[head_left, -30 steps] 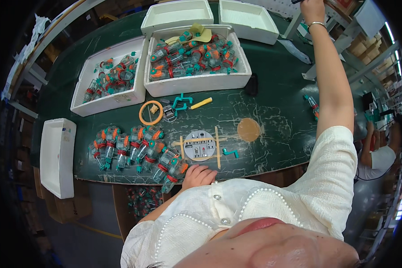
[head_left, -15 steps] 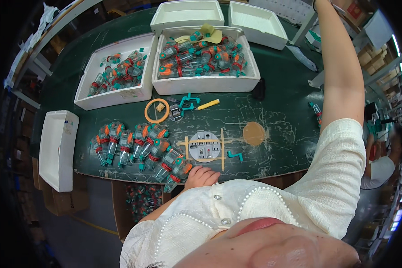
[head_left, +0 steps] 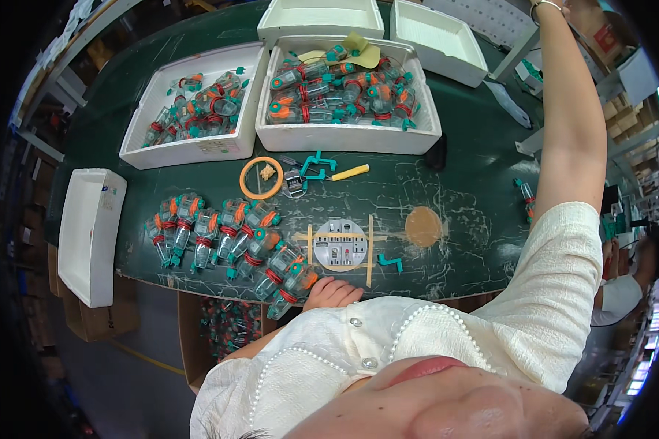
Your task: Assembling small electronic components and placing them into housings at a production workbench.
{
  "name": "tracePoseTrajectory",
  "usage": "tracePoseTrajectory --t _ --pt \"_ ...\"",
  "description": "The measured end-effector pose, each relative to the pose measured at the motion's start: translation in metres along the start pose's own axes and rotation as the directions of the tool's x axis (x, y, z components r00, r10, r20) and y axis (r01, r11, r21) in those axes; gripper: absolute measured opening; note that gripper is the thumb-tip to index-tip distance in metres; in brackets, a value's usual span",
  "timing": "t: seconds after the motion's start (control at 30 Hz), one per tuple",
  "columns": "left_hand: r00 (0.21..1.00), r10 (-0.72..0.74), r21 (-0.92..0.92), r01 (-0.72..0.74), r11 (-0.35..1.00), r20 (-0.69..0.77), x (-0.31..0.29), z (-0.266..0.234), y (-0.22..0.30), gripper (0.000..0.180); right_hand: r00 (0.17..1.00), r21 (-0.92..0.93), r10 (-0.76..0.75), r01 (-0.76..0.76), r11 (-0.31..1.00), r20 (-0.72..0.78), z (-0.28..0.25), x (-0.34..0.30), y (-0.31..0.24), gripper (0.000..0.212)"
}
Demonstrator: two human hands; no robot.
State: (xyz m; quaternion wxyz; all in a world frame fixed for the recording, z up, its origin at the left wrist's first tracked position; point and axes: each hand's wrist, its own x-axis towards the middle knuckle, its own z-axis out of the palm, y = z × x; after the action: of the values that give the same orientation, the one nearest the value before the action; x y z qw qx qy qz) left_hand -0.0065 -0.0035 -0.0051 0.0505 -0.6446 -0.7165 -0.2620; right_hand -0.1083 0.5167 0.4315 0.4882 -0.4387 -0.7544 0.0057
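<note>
My left hand (head_left: pixel 332 293) rests at the near edge of the table, fingers laid on it and holding nothing. Beside it lies a group of clear bottle-like plastic units (head_left: pixel 250 249) with teal and orange fittings and red rings. Just beyond the fingers, a round grey plate (head_left: pixel 340 244) with small slots and parts is framed by tan tape strips. To its right sits a small teal bent piece (head_left: pixel 391 262). My right arm stretches far to the upper right; only a sliver of my right hand (head_left: pixel 552 5), above a bracelet, shows at the top edge, its fingers mostly cut off.
Two white foam boxes (head_left: pixel 348 137) (head_left: pixel 190 152) hold more units. Other white foam trays (head_left: pixel 88 241) (head_left: pixel 447 44) stand around. An orange tape ring (head_left: pixel 243 178), teal brackets (head_left: pixel 316 165) and a yellow-handled tool (head_left: pixel 351 173) lie mid-table. One unit (head_left: pixel 526 199) lies by my right arm.
The view has shifted slightly, so the far boxes sit higher and farther right. My right arm has swung a little rightward, still outstretched. My left hand stays at the table edge.
</note>
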Motion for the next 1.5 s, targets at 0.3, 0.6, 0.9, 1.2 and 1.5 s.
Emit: tracePoseTrajectory --t 0.3,0.6,0.9,1.2,1.5 --pt "0.998 -0.062 0.01 0.062 0.998 0.023 0.0 -0.005 0.005 0.037 0.983 0.174 -0.111 0.085 0.981 0.148 0.011 0.003 -0.008 0.067" --pt "0.992 -0.017 -0.001 0.017 1.0 -0.126 0.003 0.003 0.01 0.031 0.888 0.346 -0.244 0.386 0.855 -0.389 0.015 -0.059 0.037 0.036" --pt "0.964 0.021 0.033 -0.013 0.999 -0.264 0.02 0.003 0.009 0.023 0.979 0.392 0.008 -0.089 0.916 0.205 -0.078 -0.429 0.226 0.022" --pt "0.979 -0.02 0.106 0.042 0.993 -0.202 0.025 0.0 0.028 0.022 0.869 -0.106 0.045 0.009 0.994 0.492 -0.13 -0.474 0.304 0.026" --pt "0.974 -0.06 0.09 0.082 0.993 -0.218 0.023 0.002 0.029 0.022 0.893 -0.123 -0.373 0.412 0.903 0.25 -0.086 -0.452 0.227 0.03"
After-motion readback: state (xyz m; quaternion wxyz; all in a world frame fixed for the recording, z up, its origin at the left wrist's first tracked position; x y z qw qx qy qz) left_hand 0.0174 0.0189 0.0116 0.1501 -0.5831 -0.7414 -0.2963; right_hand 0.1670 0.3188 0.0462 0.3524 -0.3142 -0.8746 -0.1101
